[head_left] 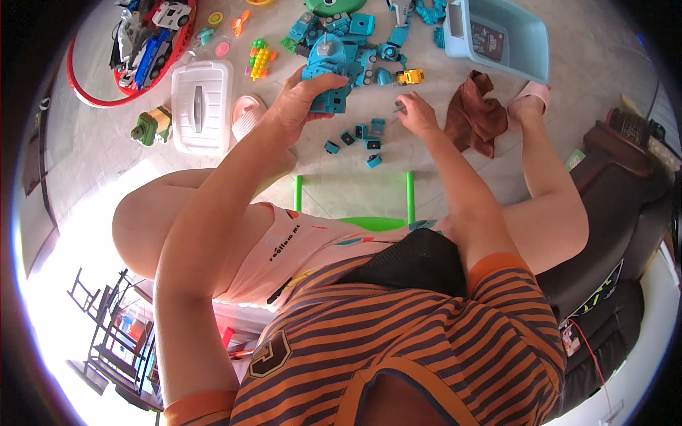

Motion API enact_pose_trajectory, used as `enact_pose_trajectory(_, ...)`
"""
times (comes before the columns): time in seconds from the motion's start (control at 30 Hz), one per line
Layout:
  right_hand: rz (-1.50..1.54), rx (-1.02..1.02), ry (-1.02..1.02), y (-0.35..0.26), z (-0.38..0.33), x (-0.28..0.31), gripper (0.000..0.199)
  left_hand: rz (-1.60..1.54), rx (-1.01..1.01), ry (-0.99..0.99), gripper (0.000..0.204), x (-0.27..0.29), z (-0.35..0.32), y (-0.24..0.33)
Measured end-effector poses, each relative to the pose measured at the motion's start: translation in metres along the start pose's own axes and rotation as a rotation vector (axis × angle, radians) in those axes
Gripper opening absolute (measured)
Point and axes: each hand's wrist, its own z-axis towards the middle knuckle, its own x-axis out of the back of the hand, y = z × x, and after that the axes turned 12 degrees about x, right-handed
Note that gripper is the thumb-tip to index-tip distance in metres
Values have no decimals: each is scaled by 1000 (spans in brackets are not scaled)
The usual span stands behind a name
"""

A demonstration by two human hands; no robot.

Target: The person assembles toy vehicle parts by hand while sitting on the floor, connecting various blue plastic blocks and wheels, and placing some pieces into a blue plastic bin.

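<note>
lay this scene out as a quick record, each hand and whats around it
left hand: grips a teal toy
right hand: pinches a small grey item, kind unclear
floor between and below hands: loose small teal pieces
beyond right hand: yellow toy vehicle
right side: brown cloth, light blue bin
left side: white box, red basket holding toy vehicles
</note>
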Motion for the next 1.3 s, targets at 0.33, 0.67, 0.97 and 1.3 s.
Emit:
enact_pose_trajectory(0.33,37,-87,17,7,5,-11,19,7,15,-10,49,1,3,-1)
enact_pose_trajectory(0.67,171,-151,89,21,7,-18,13,-6,11,-6,47,1,3,-2)
enact_pose_trajectory(0.97,1033,-637,14,10,16,-5,8,10,4,-10,47,2,0,-2)
enact_pose_trajectory(1.3,352,-275,131,3,23,-32,22,-4,9,-5,48,-1,3,-1)
